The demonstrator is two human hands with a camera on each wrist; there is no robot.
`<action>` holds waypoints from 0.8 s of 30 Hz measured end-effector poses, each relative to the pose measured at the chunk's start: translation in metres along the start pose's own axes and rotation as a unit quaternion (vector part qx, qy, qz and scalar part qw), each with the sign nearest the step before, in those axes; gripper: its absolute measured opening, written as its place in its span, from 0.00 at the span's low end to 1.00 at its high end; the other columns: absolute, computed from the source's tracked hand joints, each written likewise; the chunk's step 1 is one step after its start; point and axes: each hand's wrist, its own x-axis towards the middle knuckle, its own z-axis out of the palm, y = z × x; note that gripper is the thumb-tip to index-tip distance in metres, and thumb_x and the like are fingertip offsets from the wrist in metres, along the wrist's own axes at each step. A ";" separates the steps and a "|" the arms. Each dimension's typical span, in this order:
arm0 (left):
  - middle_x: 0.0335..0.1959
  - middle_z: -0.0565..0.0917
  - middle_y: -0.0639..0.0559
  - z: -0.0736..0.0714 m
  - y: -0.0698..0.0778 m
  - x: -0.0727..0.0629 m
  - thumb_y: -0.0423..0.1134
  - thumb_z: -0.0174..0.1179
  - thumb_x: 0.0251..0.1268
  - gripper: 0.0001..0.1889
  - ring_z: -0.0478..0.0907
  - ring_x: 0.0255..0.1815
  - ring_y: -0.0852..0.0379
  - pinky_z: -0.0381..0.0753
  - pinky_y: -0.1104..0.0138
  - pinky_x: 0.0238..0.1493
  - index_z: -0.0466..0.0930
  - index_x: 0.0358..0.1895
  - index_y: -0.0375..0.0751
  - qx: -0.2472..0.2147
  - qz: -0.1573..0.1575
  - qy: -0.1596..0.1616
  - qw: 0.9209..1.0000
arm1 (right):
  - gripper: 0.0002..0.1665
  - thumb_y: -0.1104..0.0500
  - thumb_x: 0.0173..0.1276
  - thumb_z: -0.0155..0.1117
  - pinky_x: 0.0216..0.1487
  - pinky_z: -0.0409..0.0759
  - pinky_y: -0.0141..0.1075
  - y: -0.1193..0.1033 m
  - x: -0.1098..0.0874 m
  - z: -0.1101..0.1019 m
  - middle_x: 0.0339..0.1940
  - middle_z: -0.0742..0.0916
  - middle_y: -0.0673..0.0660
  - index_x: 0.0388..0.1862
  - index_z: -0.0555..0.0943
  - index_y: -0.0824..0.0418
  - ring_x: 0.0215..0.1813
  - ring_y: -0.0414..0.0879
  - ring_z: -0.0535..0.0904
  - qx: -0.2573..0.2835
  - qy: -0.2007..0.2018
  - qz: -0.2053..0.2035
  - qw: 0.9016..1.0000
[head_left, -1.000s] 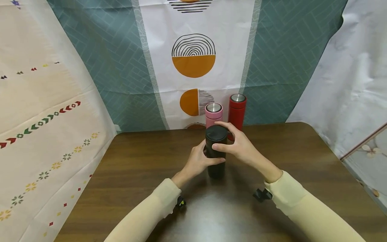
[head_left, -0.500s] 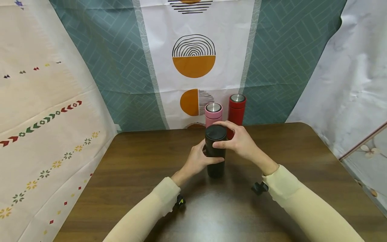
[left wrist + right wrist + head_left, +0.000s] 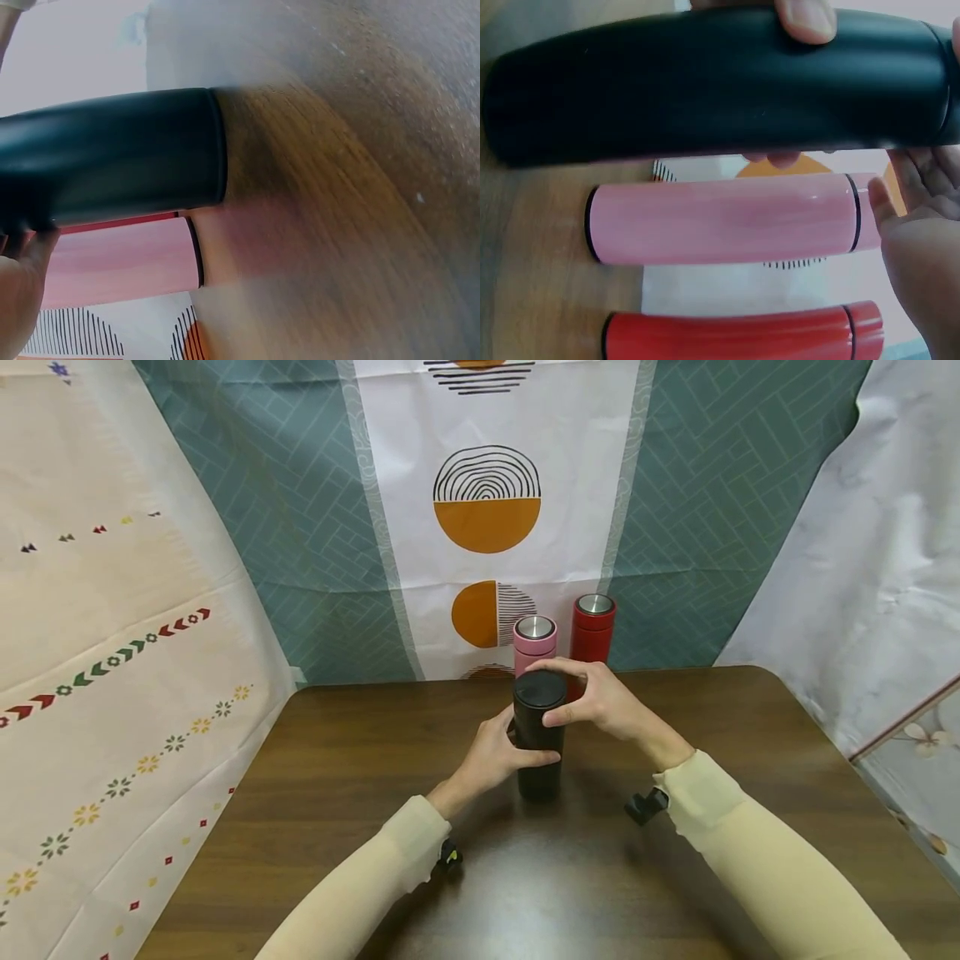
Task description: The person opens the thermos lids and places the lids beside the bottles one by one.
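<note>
A tall black thermos (image 3: 538, 735) stands upright on the table in the head view. My left hand (image 3: 493, 757) grips it round the middle, thumb in front; the fingers behind are partly hidden. At its top, my right hand (image 3: 596, 702) holds the black lid (image 3: 540, 687) from the right, thumb in front and fingers reaching over the far side. The right wrist view shows the seam of the lid beside this hand. Just behind the black thermos is a pink thermos (image 3: 724, 221), with a red thermos (image 3: 735, 335) to its right.
The wooden table (image 3: 337, 760) ends at a back edge right behind the bottles. A patterned cloth (image 3: 480, 552) hangs there, and a white cloth (image 3: 847, 577) hangs on the right. A beige embroidered cloth (image 3: 112, 610) covers the left side.
My right thumb has shifted rightward round the front of the lid, and my right forearm has swung slightly away from me. The left hand's grip and the thermos stay in place.
</note>
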 end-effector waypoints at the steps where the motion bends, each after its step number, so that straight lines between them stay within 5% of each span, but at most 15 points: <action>1: 0.55 0.87 0.54 0.000 0.000 0.000 0.43 0.81 0.55 0.37 0.84 0.54 0.56 0.82 0.55 0.62 0.75 0.69 0.50 0.001 0.001 0.002 1.000 | 0.37 0.61 0.62 0.78 0.62 0.79 0.51 0.000 -0.001 0.000 0.58 0.88 0.57 0.70 0.78 0.57 0.61 0.56 0.79 0.005 -0.004 0.004 1.000; 5: 0.54 0.88 0.55 0.002 0.000 -0.001 0.43 0.81 0.54 0.37 0.84 0.53 0.58 0.83 0.58 0.60 0.75 0.69 0.50 0.006 0.009 0.010 1.000 | 0.39 0.60 0.65 0.74 0.66 0.76 0.56 -0.003 -0.008 0.010 0.63 0.83 0.57 0.75 0.73 0.55 0.64 0.56 0.77 0.015 0.011 0.023 1.000; 10: 0.54 0.88 0.56 0.003 0.001 -0.002 0.44 0.81 0.53 0.36 0.84 0.54 0.59 0.84 0.60 0.58 0.77 0.67 0.50 0.014 0.026 0.025 0.999 | 0.42 0.56 0.64 0.77 0.68 0.72 0.57 -0.011 -0.016 0.037 0.64 0.82 0.56 0.76 0.71 0.56 0.64 0.54 0.77 -0.028 0.104 0.035 0.994; 15: 0.53 0.88 0.55 0.003 0.000 -0.001 0.44 0.81 0.54 0.36 0.85 0.52 0.59 0.85 0.60 0.56 0.77 0.67 0.50 0.013 0.024 0.023 0.999 | 0.37 0.56 0.61 0.80 0.59 0.80 0.49 -0.013 -0.014 0.047 0.55 0.87 0.56 0.69 0.78 0.54 0.53 0.54 0.83 -0.040 0.170 0.036 0.984; 19: 0.55 0.87 0.56 0.001 0.000 0.000 0.44 0.81 0.54 0.36 0.85 0.54 0.59 0.83 0.60 0.59 0.76 0.67 0.50 0.010 0.011 0.008 1.000 | 0.35 0.58 0.59 0.82 0.55 0.83 0.42 -0.006 -0.011 0.039 0.53 0.89 0.54 0.66 0.81 0.54 0.51 0.52 0.84 -0.033 0.154 0.026 0.987; 24: 0.55 0.87 0.57 -0.002 0.001 0.000 0.43 0.81 0.54 0.37 0.83 0.56 0.59 0.82 0.58 0.62 0.76 0.68 0.50 0.010 0.001 -0.007 1.000 | 0.34 0.63 0.60 0.79 0.59 0.82 0.43 0.003 -0.006 0.026 0.55 0.88 0.58 0.67 0.80 0.58 0.55 0.56 0.83 0.044 0.080 0.019 0.996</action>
